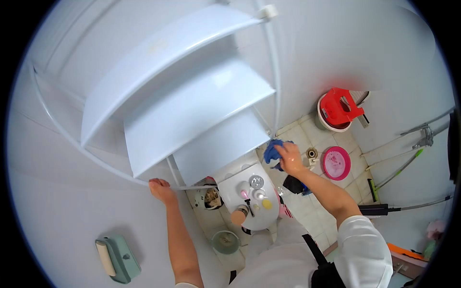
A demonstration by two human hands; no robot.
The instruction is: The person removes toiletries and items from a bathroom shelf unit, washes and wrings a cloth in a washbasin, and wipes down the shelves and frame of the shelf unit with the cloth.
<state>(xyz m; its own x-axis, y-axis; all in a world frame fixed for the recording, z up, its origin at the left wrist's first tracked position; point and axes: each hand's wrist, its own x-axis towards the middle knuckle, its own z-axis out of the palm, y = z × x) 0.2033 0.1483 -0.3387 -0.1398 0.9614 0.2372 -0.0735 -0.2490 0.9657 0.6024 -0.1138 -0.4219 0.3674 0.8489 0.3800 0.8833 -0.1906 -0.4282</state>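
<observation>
A tall white shelf rack [201, 110] with curved tubular side poles leans across the upper left of the view, its shelf boards bare. Low on its left side, my left hand [162, 190] is closed round the white pole. My right hand [290, 159] grips a crumpled blue cloth [272, 151] beside the lower right corner of the rack. Below the rack, a white toilet lid [269, 222] bears a clear glass dish [257, 182], a pink-and-white bottle [244, 189], a brush, a yellow piece [267, 204] and a tan-lidded jar [239, 216].
A pink basin [336, 163] stands on the tiled floor at right, near a bucket with a red plastic stool [342, 108] on it. A waste bin [212, 198] and a greenish bucket [225, 242] are left of the toilet. A green holder [120, 259] hangs on the left wall.
</observation>
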